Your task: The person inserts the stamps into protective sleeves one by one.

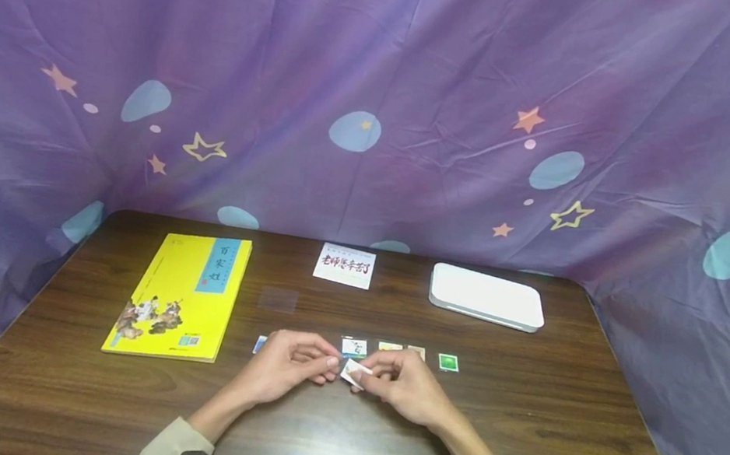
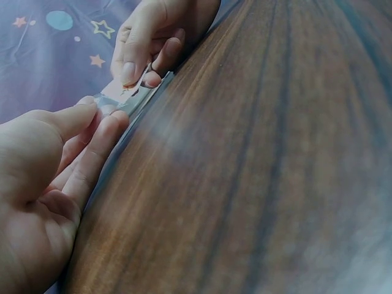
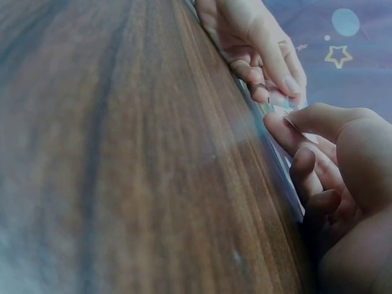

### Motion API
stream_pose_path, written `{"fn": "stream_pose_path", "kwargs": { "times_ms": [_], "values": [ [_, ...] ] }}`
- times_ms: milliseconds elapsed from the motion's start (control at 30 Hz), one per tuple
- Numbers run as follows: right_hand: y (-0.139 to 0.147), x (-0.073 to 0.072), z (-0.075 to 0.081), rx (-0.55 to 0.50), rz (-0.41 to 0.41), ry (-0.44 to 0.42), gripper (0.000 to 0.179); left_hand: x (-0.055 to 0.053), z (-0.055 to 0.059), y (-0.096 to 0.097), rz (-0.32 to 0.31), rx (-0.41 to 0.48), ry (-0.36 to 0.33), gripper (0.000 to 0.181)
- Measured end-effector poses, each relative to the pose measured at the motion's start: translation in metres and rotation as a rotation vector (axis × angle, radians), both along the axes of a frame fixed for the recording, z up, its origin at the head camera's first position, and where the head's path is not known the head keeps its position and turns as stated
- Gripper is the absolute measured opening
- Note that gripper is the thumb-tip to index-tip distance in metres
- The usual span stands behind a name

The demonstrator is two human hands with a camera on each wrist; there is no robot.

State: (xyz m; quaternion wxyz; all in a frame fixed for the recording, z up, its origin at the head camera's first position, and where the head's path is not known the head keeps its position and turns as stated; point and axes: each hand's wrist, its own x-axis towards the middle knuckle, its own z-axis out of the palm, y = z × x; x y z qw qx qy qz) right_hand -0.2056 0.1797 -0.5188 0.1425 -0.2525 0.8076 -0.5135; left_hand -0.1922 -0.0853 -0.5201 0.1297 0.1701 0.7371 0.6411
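Note:
Over the middle of the table, my right hand (image 1: 408, 386) pinches a small white stamp-like piece of paper (image 1: 353, 372) between thumb and fingers. Facing it, my left hand (image 1: 291, 364) pinches a small clear plastic piece (image 2: 105, 103), perhaps a sleeve, at the paper's edge. Whether the paper is inside the plastic or only against it, I cannot tell. Just beyond the hands lie a stamp with a dark pattern (image 1: 354, 348), two yellowish stamps (image 1: 390, 347) partly behind the right hand, and a green stamp (image 1: 448, 363). A blue one (image 1: 259, 344) is partly hidden by the left hand.
A yellow book (image 1: 184, 303) lies at the left of the wooden table (image 1: 587, 449). Behind the hands are a clear plastic sheet (image 1: 278, 299) and a white card with red writing (image 1: 343, 266). At the back right sits a flat white box (image 1: 488, 296). A purple curtain (image 1: 306, 53) hangs behind.

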Motion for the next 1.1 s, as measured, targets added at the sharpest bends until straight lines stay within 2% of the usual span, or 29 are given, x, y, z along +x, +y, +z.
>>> {"fn": "stream_pose_path", "kwargs": {
  "times_ms": [300, 667, 1100],
  "values": [
    [-0.0003, 0.0011, 0.0009, 0.021, -0.010, -0.008, 0.012, 0.0008, 0.0006, 0.0001, -0.006, 0.024, -0.023, 0.019],
    [-0.0007, 0.0012, 0.0011, 0.038, -0.017, -0.033, 0.017, 0.0009, 0.0023, 0.0000, -0.002, 0.008, -0.028, 0.022],
    [-0.0006, 0.0015, 0.0017, 0.022, -0.006, -0.063, 0.019, -0.0007, 0.0005, -0.0001, -0.006, 0.023, -0.045, 0.023]
  ]
}}
